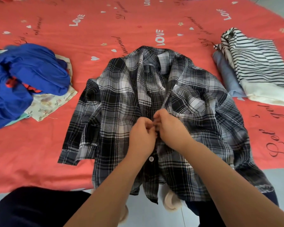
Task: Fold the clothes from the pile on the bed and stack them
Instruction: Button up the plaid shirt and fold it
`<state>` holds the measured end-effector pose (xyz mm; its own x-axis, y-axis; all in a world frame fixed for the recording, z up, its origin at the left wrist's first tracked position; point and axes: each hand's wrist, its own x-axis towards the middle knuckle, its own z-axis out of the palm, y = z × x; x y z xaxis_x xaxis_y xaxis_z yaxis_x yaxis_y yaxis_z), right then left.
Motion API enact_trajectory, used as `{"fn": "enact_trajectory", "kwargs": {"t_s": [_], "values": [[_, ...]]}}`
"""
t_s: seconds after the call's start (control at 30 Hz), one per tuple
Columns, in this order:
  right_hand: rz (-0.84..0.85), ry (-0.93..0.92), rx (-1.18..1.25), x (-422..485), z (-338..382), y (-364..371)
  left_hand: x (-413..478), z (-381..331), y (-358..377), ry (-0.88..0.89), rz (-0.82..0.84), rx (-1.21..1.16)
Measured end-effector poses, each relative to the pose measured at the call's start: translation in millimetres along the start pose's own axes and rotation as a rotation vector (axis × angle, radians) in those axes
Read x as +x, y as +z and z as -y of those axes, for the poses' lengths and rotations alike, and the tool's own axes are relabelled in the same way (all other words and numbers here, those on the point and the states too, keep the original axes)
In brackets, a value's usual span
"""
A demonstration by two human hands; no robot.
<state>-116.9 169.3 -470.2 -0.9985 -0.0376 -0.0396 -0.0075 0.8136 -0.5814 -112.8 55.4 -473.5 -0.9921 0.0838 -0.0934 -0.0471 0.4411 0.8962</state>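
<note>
A black, grey and white plaid shirt (115, 102) lies face up in the middle of the bed, its hem hanging over the near edge. My left hand (142, 138) and my right hand (170, 128) meet at the shirt's front placket, fingers curled and pinching the two edges together around a button spot. A white button (151, 159) shows just below my left wrist. To the left sits the unfolded pile, topped by a crumpled blue garment (31, 74). On the right lies a stack with a folded striped top (259, 66) over a grey-blue folded piece (228, 79).
The bed wears a coral sheet (105, 27) printed with "LOVE" and hearts. A floral cloth (51, 102) lies under the blue garment. The bed's near edge runs below the shirt, with pale tiled floor (282, 182) and my dark-clothed legs beneath.
</note>
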Motion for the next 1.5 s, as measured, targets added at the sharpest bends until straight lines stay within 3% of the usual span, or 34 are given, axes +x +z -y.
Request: {"fn": "enact_trajectory", "kwargs": {"t_s": [0.13, 0.3, 0.57, 0.83, 0.9, 0.97, 1.03, 1.17, 1.5], "values": [[0.067, 0.072, -0.151, -6, -31, 3, 3, 24, 13, -0.044, 0.008, 0.195], [0.013, 0.012, -0.143, -13, -39, 14, 2, 33, 20, -0.07, 0.007, 0.265], [-0.084, 0.081, -0.085, -22, -38, 21, 11, 29, 22, -0.044, 0.087, 0.55], [0.034, 0.161, -0.069, -20, -28, 27, 15, 31, 23, -0.072, 0.107, 0.651], [0.051, 0.179, -0.085, -18, -25, 26, 14, 30, 21, -0.115, 0.09, 0.566], [0.047, 0.207, -0.031, -17, -24, 23, 13, 30, 15, -0.166, 0.088, 0.301], [0.015, 0.242, 0.117, -18, -23, 19, 9, 29, 7, -0.203, 0.092, 0.035], [-0.001, 0.275, 0.416, -16, -13, 8, 3, 20, 2, -0.215, 0.07, -0.173], [0.02, 0.282, 0.753, -25, -13, -6, -4, 8, 2, -0.146, 0.019, -0.208]]}}
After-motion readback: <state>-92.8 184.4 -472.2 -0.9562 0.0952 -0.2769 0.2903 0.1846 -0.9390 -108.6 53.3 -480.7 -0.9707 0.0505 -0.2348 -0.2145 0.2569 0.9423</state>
